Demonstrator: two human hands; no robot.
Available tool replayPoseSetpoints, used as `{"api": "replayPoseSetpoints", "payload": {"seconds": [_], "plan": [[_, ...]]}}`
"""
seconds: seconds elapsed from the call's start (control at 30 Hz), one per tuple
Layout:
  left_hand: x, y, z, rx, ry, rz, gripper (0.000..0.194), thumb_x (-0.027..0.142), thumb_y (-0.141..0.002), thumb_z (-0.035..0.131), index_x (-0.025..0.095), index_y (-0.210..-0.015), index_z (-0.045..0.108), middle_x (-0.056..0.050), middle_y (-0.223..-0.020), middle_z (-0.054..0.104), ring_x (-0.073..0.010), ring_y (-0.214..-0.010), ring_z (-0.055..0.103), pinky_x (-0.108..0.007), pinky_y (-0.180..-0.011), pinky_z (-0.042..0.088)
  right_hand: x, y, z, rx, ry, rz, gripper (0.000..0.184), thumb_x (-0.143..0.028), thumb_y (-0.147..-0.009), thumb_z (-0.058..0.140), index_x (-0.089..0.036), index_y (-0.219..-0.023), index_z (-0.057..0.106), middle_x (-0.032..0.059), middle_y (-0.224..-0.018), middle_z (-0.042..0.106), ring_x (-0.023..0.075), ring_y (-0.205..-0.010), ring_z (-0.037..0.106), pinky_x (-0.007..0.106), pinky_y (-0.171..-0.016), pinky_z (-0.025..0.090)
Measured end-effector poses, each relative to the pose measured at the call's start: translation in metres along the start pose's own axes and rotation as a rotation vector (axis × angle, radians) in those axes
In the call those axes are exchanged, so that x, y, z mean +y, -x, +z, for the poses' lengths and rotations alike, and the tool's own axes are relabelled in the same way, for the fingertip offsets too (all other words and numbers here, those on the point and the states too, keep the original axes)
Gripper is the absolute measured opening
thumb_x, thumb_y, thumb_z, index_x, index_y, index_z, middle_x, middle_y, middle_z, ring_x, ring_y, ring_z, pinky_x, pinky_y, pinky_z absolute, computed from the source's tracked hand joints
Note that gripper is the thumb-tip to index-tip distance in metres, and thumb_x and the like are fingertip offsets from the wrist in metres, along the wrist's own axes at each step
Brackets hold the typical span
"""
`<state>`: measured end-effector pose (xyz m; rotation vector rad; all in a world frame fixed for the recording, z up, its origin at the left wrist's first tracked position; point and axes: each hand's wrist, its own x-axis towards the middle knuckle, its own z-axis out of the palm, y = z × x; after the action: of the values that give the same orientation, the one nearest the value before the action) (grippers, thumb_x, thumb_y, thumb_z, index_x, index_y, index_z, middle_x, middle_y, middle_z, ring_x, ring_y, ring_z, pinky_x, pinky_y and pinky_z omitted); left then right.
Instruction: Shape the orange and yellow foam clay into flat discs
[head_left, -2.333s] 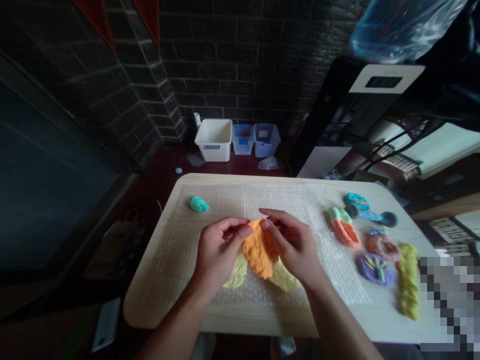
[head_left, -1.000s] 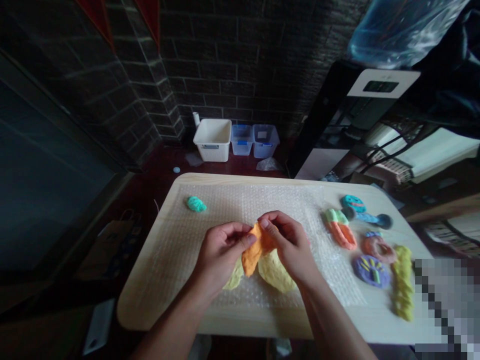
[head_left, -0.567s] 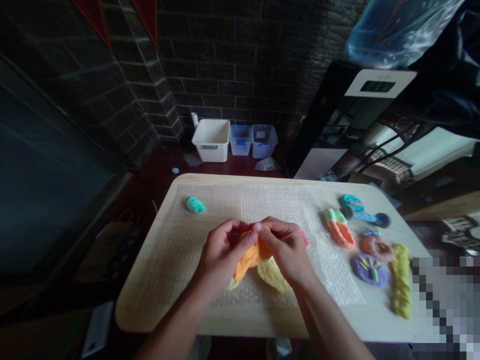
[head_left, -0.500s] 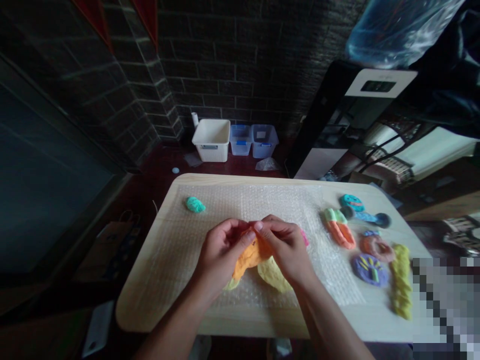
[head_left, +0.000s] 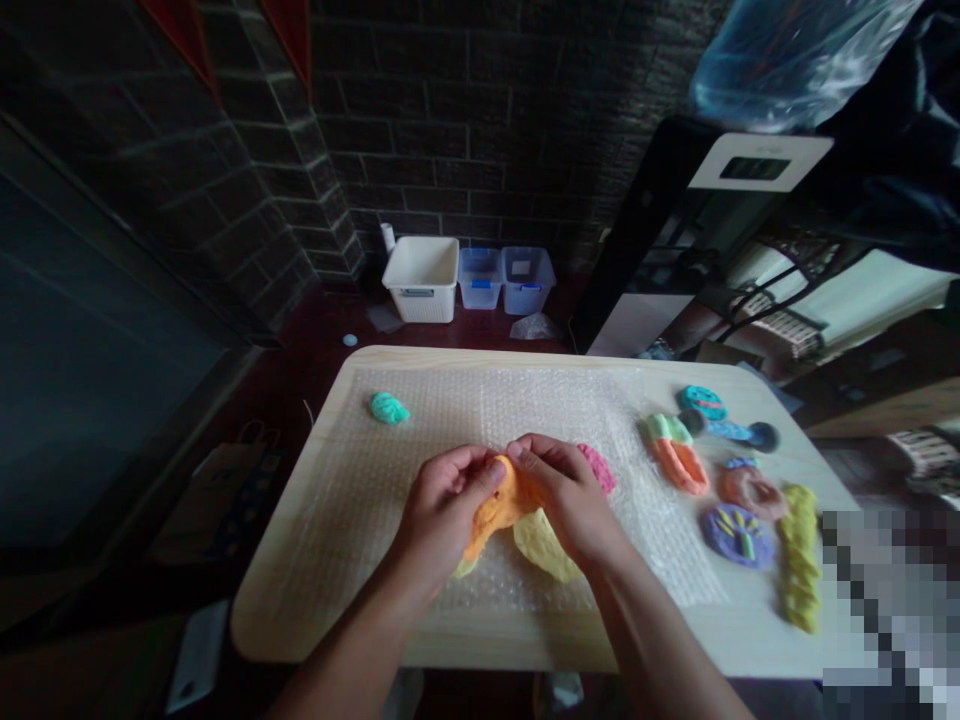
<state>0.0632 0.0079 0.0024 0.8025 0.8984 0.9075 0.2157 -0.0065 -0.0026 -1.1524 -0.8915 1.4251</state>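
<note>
Table (head_left: 442, 640): pale wood, rounded corners, bubble wrap (head_left: 337, 520) spread over its middle and left. Left hand (head_left: 441, 500) clamped, thumb and fingers, on a soft orange piece (head_left: 499, 505); right hand (head_left: 579, 500) pinching the same piece — both sets of fingertips close together at its upper end. It sits above the wrap, toward the near edge, lower end hanging by the left palm.

Pale yellow piece (head_left: 547, 548) on the wrap beside the right hand, partly hidden. Yellow bit (head_left: 464, 569) at the orange's lower end, mostly covered. Pink piece (head_left: 598, 468) just past the right hand, partly hidden. Green lump (head_left: 389, 407) near the far left corner.

Toward the right edge — purple disc (head_left: 727, 545), yellow twisted strip (head_left: 801, 560), pinkish ring (head_left: 733, 488), green-and-orange piece (head_left: 677, 455), blue dumbbell shape (head_left: 729, 431). Teal round (head_left: 703, 402) near the far right corner.
</note>
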Motion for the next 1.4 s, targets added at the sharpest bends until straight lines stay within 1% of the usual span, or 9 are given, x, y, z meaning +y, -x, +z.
{"api": "replayPoseSetpoints", "payload": {"seconds": [0.13, 0.23, 0.33, 0.47, 0.6, 0.87, 1.0, 1.23, 1.4], "plan": [[-0.001, -0.002, -0.002, 0.108, 0.142, 0.045, 0.028, 0.038, -0.083, 0.088, 0.018, -0.087, 0.068, -0.002, -0.081, 0.073, -0.0135, -0.072, 0.068, -0.022, -0.069, 0.055, 0.001, 0.002, -0.002, -0.022, 0.161, -0.286, 0.037, -0.042, -0.089, 0.086, -0.026, -0.121, 0.076, 0.0044, -0.100, 0.076, 0.0186, -0.084, 0.070, 0.030, -0.072, 0.056], [0.002, -0.001, -0.003, 0.172, 0.140, 0.118, 0.034, 0.035, -0.084, 0.087, 0.025, -0.110, 0.067, 0.001, -0.087, 0.075, -0.0146, -0.075, 0.071, -0.024, -0.072, 0.057, 0.002, 0.004, -0.007, -0.072, 0.403, -0.391, 0.032, -0.036, -0.095, 0.081, -0.027, -0.125, 0.078, 0.0090, -0.113, 0.078, 0.0235, -0.099, 0.073, 0.038, -0.089, 0.057], [0.005, 0.001, -0.004, 0.107, 0.005, 0.163, 0.039, 0.037, -0.089, 0.083, 0.025, -0.123, 0.069, -0.002, -0.096, 0.077, -0.0172, -0.084, 0.074, -0.027, -0.079, 0.058, 0.003, 0.003, -0.013, -0.084, 0.502, -0.384, 0.023, -0.035, -0.101, 0.073, -0.024, -0.120, 0.080, 0.0101, -0.109, 0.078, 0.0242, -0.097, 0.073, 0.039, -0.087, 0.057], [0.006, 0.001, -0.009, 0.022, -0.203, 0.202, 0.030, 0.038, -0.087, 0.084, 0.017, -0.107, 0.078, -0.010, -0.106, 0.079, -0.0225, -0.094, 0.075, -0.030, -0.087, 0.058, 0.001, 0.001, -0.016, -0.041, 0.496, -0.422, 0.016, -0.036, -0.101, 0.073, -0.022, -0.107, 0.078, 0.0089, -0.100, 0.076, 0.0230, -0.091, 0.071, 0.037, -0.082, 0.057], [0.006, 0.000, -0.011, 0.077, -0.329, 0.290, 0.025, 0.039, -0.089, 0.082, 0.017, -0.101, 0.078, -0.010, -0.106, 0.078, -0.0219, -0.090, 0.074, -0.028, -0.080, 0.058, -0.002, 0.000, -0.015, -0.056, 0.357, -0.365, 0.020, -0.040, -0.096, 0.079, -0.022, -0.105, 0.077, 0.0081, -0.101, 0.077, 0.0223, -0.093, 0.071, 0.036, -0.083, 0.057], [0.002, 0.002, -0.008, 0.028, -0.166, 0.130, 0.029, 0.045, -0.092, 0.078, 0.017, -0.097, 0.076, -0.005, -0.085, 0.074, -0.0177, -0.075, 0.069, -0.025, -0.068, 0.054, -0.001, 0.002, -0.013, -0.056, 0.196, -0.199, 0.033, -0.050, -0.092, 0.081, -0.018, -0.091, 0.077, 0.0043, -0.080, 0.074, 0.0167, -0.071, 0.066, 0.028, -0.063, 0.052], [0.006, 0.003, -0.004, 0.043, -0.214, 0.182, 0.026, 0.041, -0.088, 0.083, 0.018, -0.099, 0.076, -0.005, -0.090, 0.075, -0.0181, -0.084, 0.070, -0.024, -0.074, 0.055, 0.000, 0.001, -0.012, -0.099, 0.228, -0.155, 0.037, -0.053, -0.095, 0.077, -0.016, -0.088, 0.076, 0.0028, -0.074, 0.070, 0.0148, -0.065, 0.061, 0.027, -0.058, 0.047], [-0.001, -0.005, -0.010, 0.254, -0.159, 0.237, 0.029, 0.043, -0.087, 0.084, 0.016, -0.095, 0.077, -0.004, -0.088, 0.076, -0.0177, -0.082, 0.069, -0.025, -0.074, 0.054, 0.005, -0.001, -0.008, -0.060, 0.136, -0.312, 0.043, -0.040, -0.087, 0.089, -0.026, -0.123, 0.069, 0.0050, -0.106, 0.076, 0.0188, -0.093, 0.073, 0.031, -0.082, 0.060], [0.000, -0.004, -0.011, 0.230, -0.052, 0.236, 0.030, 0.044, -0.089, 0.083, 0.018, -0.103, 0.077, -0.006, -0.099, 0.078, -0.0198, -0.091, 0.072, -0.027, -0.081, 0.055, 0.010, -0.002, -0.008, -0.077, 0.146, -0.253, 0.021, -0.039, -0.093, 0.083, -0.022, -0.102, 0.077, 0.0061, -0.098, 0.079, 0.0191, -0.088, 0.073, 0.032, -0.078, 0.060]]}}
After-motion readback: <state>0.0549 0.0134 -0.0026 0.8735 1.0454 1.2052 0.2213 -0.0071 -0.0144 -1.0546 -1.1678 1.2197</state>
